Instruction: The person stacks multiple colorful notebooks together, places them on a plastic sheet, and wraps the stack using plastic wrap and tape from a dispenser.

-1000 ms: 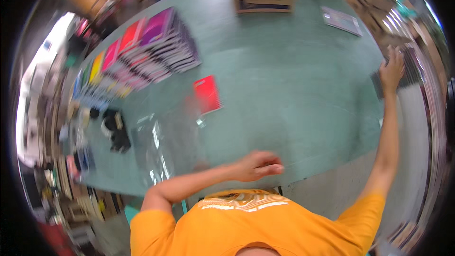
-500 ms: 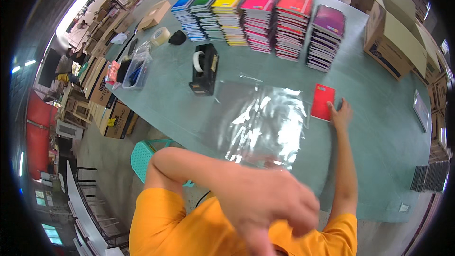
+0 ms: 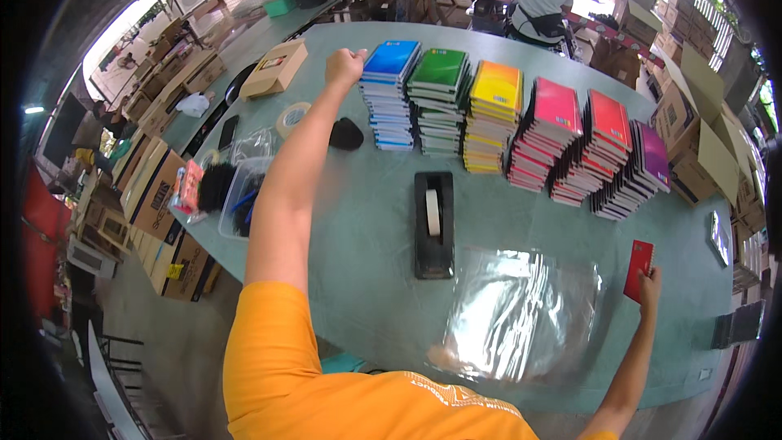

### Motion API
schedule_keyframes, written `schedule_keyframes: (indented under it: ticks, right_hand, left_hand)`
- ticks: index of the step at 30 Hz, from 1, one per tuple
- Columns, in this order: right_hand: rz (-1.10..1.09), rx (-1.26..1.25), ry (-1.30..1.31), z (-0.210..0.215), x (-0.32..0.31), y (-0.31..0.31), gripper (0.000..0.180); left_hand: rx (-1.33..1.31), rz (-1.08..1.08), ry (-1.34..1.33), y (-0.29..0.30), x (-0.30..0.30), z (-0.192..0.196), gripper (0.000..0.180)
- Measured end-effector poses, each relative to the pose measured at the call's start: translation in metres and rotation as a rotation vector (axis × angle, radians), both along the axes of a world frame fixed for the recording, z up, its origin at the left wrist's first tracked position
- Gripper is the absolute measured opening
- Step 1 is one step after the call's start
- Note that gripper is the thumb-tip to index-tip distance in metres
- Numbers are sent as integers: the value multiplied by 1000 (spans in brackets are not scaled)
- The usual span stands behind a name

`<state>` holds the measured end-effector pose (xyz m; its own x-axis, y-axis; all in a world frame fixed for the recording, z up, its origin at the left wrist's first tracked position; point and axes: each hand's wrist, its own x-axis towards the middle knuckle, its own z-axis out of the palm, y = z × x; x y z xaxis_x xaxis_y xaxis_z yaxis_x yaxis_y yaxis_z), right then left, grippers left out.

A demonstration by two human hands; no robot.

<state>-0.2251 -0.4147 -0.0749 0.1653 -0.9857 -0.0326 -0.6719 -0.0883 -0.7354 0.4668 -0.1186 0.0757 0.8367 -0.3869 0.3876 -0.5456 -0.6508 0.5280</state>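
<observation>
Packing workshop: notebook stacks (image 3: 521,126), cardboard boxes (image 3: 692,134)

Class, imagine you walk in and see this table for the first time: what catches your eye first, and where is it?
A row of notebook stacks in blue, green, yellow, pink, red and purple runs across the far side of the green table. The left hand reaches to the blue stack at the row's left end. Nearer, a shiny clear plastic sheet lies beside a black tape dispenser, and the right hand touches a red notebook.

orange short-sleeved t-shirt, pale print across chest; both forearms bare, no gloves.
</observation>
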Motion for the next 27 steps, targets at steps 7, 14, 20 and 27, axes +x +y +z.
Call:
schedule_keyframes:
  ticks: [7, 14, 20, 27]
  right_hand:
    - [95, -130, -595, 110, 95, 50, 26]
    - [356, 459, -879, 114, 215, 115, 32]
    - [588, 840, -1269, 147, 295, 160, 33]
    - [484, 561, -929, 100, 304, 190, 29]
  left_hand:
    - [52, -106, 361, -29, 60, 0, 54]
    - [-268, -188, 406, -38, 29, 29, 53]
    - [-414, -743, 612, -24, -110, 43, 46]
    - [-676, -887, 881, -19, -244, -45, 54]
